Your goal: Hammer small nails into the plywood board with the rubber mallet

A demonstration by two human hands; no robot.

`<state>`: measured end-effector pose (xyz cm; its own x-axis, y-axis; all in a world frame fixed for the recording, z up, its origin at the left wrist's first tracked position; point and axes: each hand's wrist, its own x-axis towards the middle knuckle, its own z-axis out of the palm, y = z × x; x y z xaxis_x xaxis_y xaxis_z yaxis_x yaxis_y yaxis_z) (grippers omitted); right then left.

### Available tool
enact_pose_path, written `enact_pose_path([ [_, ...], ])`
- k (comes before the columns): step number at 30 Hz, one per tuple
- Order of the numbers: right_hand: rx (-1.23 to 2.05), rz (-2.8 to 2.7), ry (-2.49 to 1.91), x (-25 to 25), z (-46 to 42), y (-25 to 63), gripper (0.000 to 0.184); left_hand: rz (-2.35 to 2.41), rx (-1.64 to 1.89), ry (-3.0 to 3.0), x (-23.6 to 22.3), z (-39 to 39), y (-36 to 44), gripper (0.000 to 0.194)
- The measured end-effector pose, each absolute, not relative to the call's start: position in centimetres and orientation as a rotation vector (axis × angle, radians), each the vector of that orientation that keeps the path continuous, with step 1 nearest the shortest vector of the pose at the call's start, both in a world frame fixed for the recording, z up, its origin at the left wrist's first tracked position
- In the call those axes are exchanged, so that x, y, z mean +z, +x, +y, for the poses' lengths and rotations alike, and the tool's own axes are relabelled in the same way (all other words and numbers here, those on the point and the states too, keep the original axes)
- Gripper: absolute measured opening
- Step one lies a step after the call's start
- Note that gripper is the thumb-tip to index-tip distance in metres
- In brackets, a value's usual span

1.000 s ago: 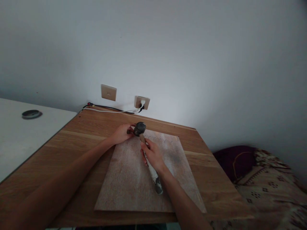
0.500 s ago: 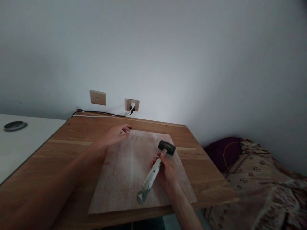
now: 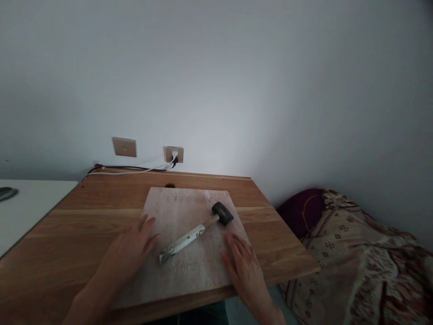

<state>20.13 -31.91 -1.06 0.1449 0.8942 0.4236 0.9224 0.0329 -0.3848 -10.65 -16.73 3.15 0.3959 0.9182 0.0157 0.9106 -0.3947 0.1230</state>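
Observation:
A mallet (image 3: 184,240) with a black head and a worn white-painted handle lies diagonally on a pale wooden board (image 3: 192,271). Its head points to the far right, and the handle end is at the near left. Over the board's left edge is my left hand (image 3: 130,246), fingers apart and holding nothing. My right hand (image 3: 241,262) is by the board's right edge, just below the mallet head, with its fingers stretched out and empty. Several small nails or marks, too small to tell, form a row along the board's far edge.
The board rests on a wooden table (image 3: 84,234) against the wall. Behind it is a small dark round thing (image 3: 170,185). Cables (image 3: 135,170) run along the back to a wall socket (image 3: 179,155). A white surface (image 3: 34,207) adjoins at left; patterned bedding (image 3: 355,266) lies at right.
My right hand has let go of the mallet, which now lies on the board. My left hand has come back from the board's far left corner to its left side. The view has shifted slightly.

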Motion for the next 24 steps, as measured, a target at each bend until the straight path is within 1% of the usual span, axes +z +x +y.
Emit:
enact_pose_path([
  [5, -0.25, -1.791, -2.004, -2.7, -33.2, 23.6, 0.042, 1.667, 0.198, 2.589, 3.7, -19.0, -7.2, 0.046],
  [11, -0.292, -1.596, -2.099, -3.6, -34.4, 33.2, 0.047, 1.187, 0.35, 2.679, 2.4, -19.5, -0.2, 0.039],
  [15, -0.249, -1.577, -2.135, -3.1, -35.1, 38.9, 0.052, 1.003, 0.438, 2.711, 2.2, -19.6, 4.0, 0.035],
  [17, -0.269, -1.583, -2.15, -2.8, -36.0, 41.0, 0.051, 0.952, 0.471, 2.749, 2.2, -20.0, 5.1, 0.034],
  [21, -0.488, -1.579, -2.271, -3.4, -38.5, 44.4, 0.045, 0.805, 0.499, 2.818, 1.7, -21.4, 5.8, 0.037],
  [24, -0.59, -1.66, -2.335, -4.5, -39.6, 45.7, 0.049, 0.799, 0.509, 2.841, 1.0, -22.2, 5.6, 0.04],
])
